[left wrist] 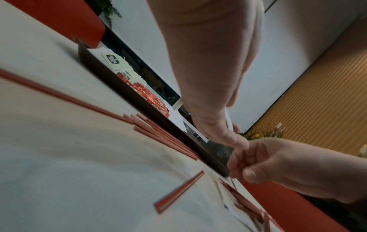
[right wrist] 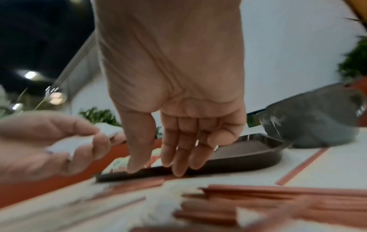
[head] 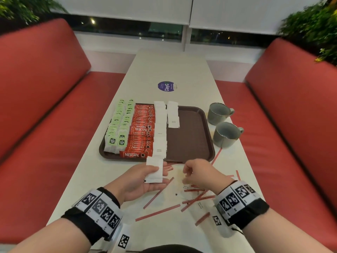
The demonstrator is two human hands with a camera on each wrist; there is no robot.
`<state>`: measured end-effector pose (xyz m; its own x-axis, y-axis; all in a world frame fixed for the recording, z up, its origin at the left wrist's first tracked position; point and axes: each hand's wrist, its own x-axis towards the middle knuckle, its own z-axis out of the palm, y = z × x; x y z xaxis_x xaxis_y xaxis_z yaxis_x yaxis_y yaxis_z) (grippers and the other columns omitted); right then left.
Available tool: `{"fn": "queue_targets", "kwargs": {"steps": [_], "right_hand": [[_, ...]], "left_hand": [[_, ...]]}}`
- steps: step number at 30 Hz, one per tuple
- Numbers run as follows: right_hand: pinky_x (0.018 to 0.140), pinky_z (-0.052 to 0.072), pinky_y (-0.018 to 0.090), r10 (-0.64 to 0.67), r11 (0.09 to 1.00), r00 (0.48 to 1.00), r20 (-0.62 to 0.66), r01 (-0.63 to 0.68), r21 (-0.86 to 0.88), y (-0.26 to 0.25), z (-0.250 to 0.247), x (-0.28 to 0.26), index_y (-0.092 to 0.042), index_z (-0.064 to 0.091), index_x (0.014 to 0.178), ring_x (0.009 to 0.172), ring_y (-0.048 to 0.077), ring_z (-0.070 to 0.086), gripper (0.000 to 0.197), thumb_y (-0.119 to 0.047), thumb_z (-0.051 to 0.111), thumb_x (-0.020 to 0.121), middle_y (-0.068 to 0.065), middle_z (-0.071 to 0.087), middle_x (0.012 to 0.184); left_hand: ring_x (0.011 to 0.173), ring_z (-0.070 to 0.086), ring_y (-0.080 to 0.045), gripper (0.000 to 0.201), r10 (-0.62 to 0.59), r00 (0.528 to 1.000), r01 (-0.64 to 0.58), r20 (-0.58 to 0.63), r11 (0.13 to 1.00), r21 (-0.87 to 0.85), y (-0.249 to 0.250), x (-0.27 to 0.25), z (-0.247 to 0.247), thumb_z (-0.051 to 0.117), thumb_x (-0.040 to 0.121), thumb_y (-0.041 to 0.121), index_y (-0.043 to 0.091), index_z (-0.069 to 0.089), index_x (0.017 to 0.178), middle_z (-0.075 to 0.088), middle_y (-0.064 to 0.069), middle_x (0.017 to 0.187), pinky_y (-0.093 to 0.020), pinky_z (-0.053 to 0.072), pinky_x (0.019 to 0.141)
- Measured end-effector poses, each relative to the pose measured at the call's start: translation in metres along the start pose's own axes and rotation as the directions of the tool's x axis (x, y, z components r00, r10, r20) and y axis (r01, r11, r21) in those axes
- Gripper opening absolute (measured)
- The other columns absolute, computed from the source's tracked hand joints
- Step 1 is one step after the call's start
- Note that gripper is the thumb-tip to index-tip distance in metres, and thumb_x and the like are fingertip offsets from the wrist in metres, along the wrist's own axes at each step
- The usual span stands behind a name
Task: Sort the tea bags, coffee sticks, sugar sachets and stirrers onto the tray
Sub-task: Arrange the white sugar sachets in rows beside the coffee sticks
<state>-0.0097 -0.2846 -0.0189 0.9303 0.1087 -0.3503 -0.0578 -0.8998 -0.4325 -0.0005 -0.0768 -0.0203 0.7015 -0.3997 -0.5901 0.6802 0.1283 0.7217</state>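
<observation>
Sugar sachets (head: 154, 172) gripped by left fingers (head: 158, 168); right fingers (head: 186, 172) loose; mugs (head: 226, 134) beside tray (head: 191, 143).

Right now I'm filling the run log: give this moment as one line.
left hand: holds sugar sachets | right hand: empty, over loose sachets | tray: tea, coffee, sugar rows | stirrers: on table

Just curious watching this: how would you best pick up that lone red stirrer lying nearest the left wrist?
Pinch the stirrer at mid-length, coming straight down. It is thin, lies flat on the table with nothing across its middle, and would likely stay level when lifted.
</observation>
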Motion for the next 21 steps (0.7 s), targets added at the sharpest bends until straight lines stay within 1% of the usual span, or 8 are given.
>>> {"fn": "queue_targets", "kwargs": {"steps": [3,5,7,9,11,14,17,21], "right_hand": [[0.087,0.039,0.035,0.004,0.926,0.996,0.084,0.027,-0.375,0.002,0.016,-0.005,-0.020,0.058,0.113,0.104,0.021,0.050,0.045,-0.046,0.068,0.078,-0.002,0.056,0.108],[0.092,0.036,0.039,-0.023,0.885,0.998,0.050,0.043,-0.464,0.000,0.025,-0.005,-0.020,0.055,0.118,0.110,0.023,0.046,0.052,-0.050,0.067,0.077,0.000,0.053,0.113],[0.093,0.034,0.040,-0.033,0.889,0.999,0.034,0.045,-0.456,-0.001,0.029,-0.001,-0.020,0.053,0.118,0.111,0.023,0.045,0.051,-0.046,0.069,0.077,0.001,0.052,0.115],[0.091,0.033,0.039,-0.010,0.913,0.998,0.068,0.037,-0.407,-0.002,0.029,0.002,-0.022,0.053,0.111,0.109,0.023,0.045,0.044,-0.041,0.071,0.076,0.000,0.052,0.112],[0.086,0.031,0.037,-0.007,0.940,0.995,0.102,0.041,-0.338,-0.002,0.030,0.005,-0.028,0.050,0.095,0.104,0.022,0.045,0.029,-0.033,0.071,0.076,-0.003,0.052,0.104],[0.081,0.034,0.033,-0.008,0.992,0.989,0.149,0.027,-0.125,0.000,0.026,0.008,-0.032,0.046,0.075,0.096,0.020,0.049,0.023,-0.020,0.065,0.079,-0.011,0.053,0.090],[0.068,0.044,0.023,-0.082,0.986,0.986,0.145,0.060,0.154,-0.003,0.013,0.006,-0.031,0.052,0.074,0.075,0.009,0.053,0.027,-0.009,0.066,0.082,-0.012,0.052,0.082],[0.059,0.040,0.018,-0.172,0.893,0.981,0.093,0.115,0.435,-0.010,0.002,0.003,-0.027,0.057,0.072,0.062,0.003,0.048,0.029,-0.002,0.068,0.082,-0.010,0.052,0.071]], "left_hand": [[0.081,0.070,-0.031,0.016,-0.017,0.999,0.020,-0.043,0.998,0.063,-0.005,-0.001,-0.004,0.050,0.097,0.009,0.005,0.055,0.112,0.068,-0.019,0.089,-0.042,0.059,0.077],[0.080,0.069,-0.030,0.019,-0.039,0.998,0.044,-0.042,0.993,0.112,-0.008,-0.002,-0.002,0.051,0.097,0.011,0.006,0.055,0.115,0.069,-0.018,0.089,-0.040,0.059,0.076],[0.082,0.069,-0.030,0.021,-0.060,0.998,0.065,-0.037,0.986,0.151,-0.011,-0.002,0.001,0.052,0.097,0.013,0.008,0.055,0.117,0.070,-0.018,0.093,-0.040,0.059,0.079],[0.083,0.069,-0.029,0.018,-0.072,0.997,0.077,-0.037,0.983,0.167,-0.012,-0.001,0.004,0.053,0.097,0.015,0.010,0.056,0.114,0.071,-0.018,0.096,-0.040,0.058,0.082],[0.084,0.068,-0.028,0.012,-0.077,0.995,0.086,-0.055,0.980,0.180,-0.012,-0.001,0.005,0.054,0.097,0.016,0.013,0.057,0.108,0.070,-0.016,0.097,-0.039,0.058,0.083],[0.089,0.066,-0.025,0.013,-0.025,0.998,0.038,-0.053,0.961,0.273,-0.012,-0.001,0.003,0.056,0.095,0.021,0.016,0.057,0.108,0.067,-0.014,0.102,-0.037,0.057,0.086],[0.088,0.064,-0.020,0.018,0.058,0.998,-0.048,-0.015,0.923,0.383,-0.012,-0.001,0.000,0.062,0.092,0.022,0.016,0.057,0.108,0.065,-0.012,0.102,-0.033,0.057,0.085],[0.088,0.064,-0.014,0.031,0.129,0.986,-0.167,0.107,0.829,0.534,-0.014,-0.002,0.009,0.071,0.084,0.016,0.015,0.061,0.113,0.069,-0.007,0.103,-0.029,0.055,0.080]]}}
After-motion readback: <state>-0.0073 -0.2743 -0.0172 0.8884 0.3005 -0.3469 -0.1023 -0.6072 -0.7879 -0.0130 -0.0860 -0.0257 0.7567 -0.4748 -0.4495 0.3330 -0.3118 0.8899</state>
